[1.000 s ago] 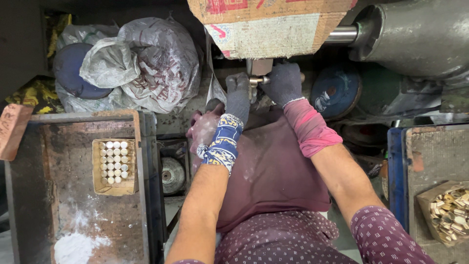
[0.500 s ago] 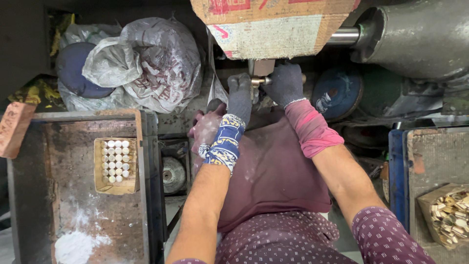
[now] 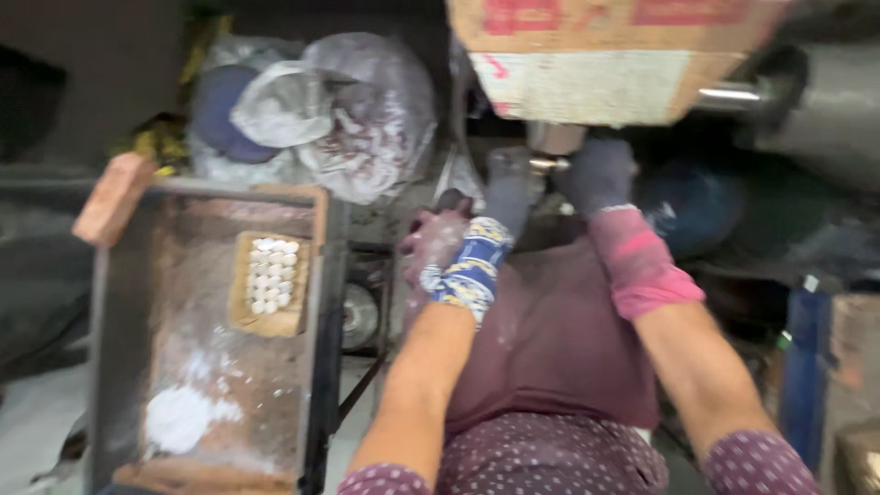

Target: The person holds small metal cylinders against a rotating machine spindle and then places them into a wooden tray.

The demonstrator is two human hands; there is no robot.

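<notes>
View from above, looking down a seated person's forearms toward a machine at the top centre of the frame; the picture is blurred by motion. Both hands wear dark gloves. The left hand (image 3: 507, 188), with a blue and yellow patterned cuff at the wrist, and the right hand (image 3: 596, 172), with a pink cuff, meet just under a cardboard hood (image 3: 605, 55) in the upper middle. Between them is a small metal workpiece (image 3: 548, 164), a pale glint held up to the machine. The fingers of both hands look curled together and pinched on that piece from either side, though the blur hides the exact hold. The piece is probably hard, stiff and light, small enough to slip, so it is best taken at its two ends with the fingertips. A maroon cloth (image 3: 550, 339) covers the lap at lower centre. At the left of the frame stands a rusty metal tray (image 3: 183, 367) dusted with white powder, holding a small box of white round pieces (image 3: 270, 282). Crumpled plastic bags (image 3: 339, 119) lie at the upper left, and a grey motor housing (image 3: 825, 101) fills the upper right.
</notes>
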